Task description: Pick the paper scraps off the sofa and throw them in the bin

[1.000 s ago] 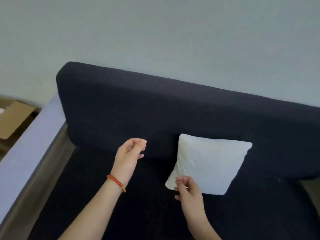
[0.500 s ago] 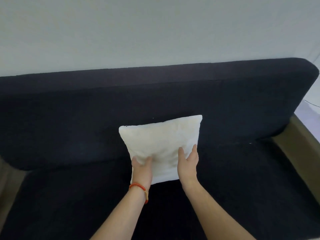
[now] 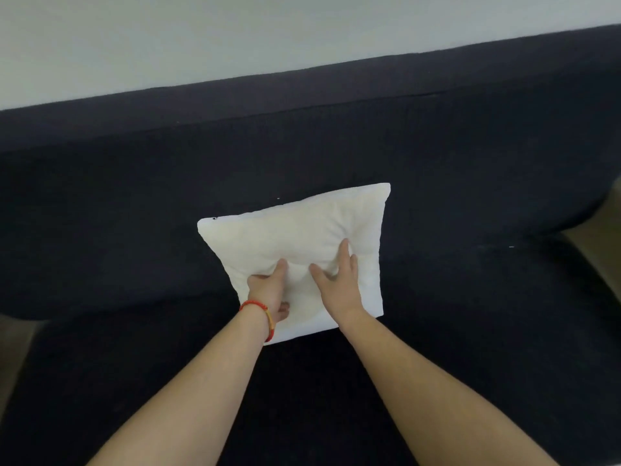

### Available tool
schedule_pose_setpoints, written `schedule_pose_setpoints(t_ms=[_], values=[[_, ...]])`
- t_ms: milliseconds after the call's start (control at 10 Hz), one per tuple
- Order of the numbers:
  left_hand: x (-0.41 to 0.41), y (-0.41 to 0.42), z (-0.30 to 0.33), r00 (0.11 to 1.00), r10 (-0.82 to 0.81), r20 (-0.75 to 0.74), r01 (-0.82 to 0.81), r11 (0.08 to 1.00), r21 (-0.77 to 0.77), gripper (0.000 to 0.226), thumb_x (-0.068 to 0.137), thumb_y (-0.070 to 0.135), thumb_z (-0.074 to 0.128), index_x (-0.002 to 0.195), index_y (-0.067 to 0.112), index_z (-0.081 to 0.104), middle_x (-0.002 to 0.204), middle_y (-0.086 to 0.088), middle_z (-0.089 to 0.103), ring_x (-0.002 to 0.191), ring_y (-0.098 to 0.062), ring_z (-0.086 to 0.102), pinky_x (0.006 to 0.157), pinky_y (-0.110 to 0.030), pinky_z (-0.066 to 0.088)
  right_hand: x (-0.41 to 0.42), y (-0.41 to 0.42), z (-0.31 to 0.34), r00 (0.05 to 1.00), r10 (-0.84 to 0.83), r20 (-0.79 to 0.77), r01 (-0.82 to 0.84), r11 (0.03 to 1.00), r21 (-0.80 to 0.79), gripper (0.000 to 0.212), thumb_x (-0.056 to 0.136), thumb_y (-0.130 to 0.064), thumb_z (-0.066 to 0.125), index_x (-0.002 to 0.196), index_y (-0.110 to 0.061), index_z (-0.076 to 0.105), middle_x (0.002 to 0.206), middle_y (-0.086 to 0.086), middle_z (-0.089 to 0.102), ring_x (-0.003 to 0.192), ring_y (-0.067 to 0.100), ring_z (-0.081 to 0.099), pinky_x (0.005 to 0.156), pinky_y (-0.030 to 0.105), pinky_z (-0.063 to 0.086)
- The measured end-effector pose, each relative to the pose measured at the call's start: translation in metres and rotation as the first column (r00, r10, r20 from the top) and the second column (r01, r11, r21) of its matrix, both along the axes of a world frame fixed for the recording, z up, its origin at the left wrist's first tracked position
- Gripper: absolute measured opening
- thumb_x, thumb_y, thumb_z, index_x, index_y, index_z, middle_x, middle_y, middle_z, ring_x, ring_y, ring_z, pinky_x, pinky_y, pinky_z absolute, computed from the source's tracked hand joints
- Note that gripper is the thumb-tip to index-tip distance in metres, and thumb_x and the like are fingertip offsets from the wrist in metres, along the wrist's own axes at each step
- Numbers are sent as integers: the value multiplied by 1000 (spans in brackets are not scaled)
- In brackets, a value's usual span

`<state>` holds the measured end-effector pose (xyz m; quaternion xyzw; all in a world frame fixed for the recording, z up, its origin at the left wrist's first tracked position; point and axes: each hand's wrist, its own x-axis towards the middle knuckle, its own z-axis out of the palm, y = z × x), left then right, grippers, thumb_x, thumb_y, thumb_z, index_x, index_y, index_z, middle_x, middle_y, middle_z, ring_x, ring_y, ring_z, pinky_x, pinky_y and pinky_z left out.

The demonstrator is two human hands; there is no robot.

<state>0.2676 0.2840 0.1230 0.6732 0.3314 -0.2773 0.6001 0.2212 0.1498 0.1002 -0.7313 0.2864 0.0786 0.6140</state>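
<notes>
Left hand (image 3: 268,290) grips white cushion (image 3: 302,237) by its lower edge; right hand (image 3: 339,280) presses flat, fingers spread; cushion leans on dark sofa (image 3: 134,196)

A plain white cushion (image 3: 302,237), unpatterned, leans against the back of a dark navy, near-black sofa (image 3: 134,203) of one solid colour. A red cord bracelet (image 3: 258,312) with a yellow bead circles the left wrist. Above the sofa's top edge, the wall (image 3: 235,35) is pale grey-white.
</notes>
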Motion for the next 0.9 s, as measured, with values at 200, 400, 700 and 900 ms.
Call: schedule_pose_setpoints(t_ms=[200, 400, 700, 900], values=[[-2, 9, 1, 994, -98, -43, 98, 995, -13, 64, 90, 67, 66, 134, 25, 46, 122, -10, 57, 107, -36, 68, 83, -43, 60, -23, -7, -2, 993, -87, 74, 95, 990, -108, 80, 99, -33, 67, 162, -43, 19, 165, -7, 19, 135, 5, 45, 106, 27, 44], [-46, 21, 0, 970, -207, 130, 190, 973, 128, 44, 95, 52, 68, 117, 14, 60, 123, -2, 65, 108, -23, 69, 92, -47, 62, -56, 7, -7, 981, -174, 82, 186, 969, -164, 63, 91, -25, 76, 137, -46, 38, 131, -8, 36, 106, 8, 56, 87, 29, 57], [-46, 4, 3, 958, -270, 100, 269, 963, 26, 47, 106, 19, 53, 151, 27, 42, 146, 2, 49, 128, -18, 49, 113, -45, 43, -36, -42, 12, 966, 223, -131, -220, 975, 35, 72, 96, -20, 59, 156, -45, 27, 152, 0, 30, 100, 12, 54, 87, 30, 55], [-101, -6, 49, 963, -244, 115, 230, 965, 124, 74, 104, 14, 54, 165, 35, 18, 162, -8, 39, 142, -25, 46, 108, -43, 47, -89, -81, 76, 898, 416, -145, -415, 909, 44, 72, 103, -27, 56, 164, -39, 21, 159, 3, 41, 134, 29, 57, 93, 28, 47]])
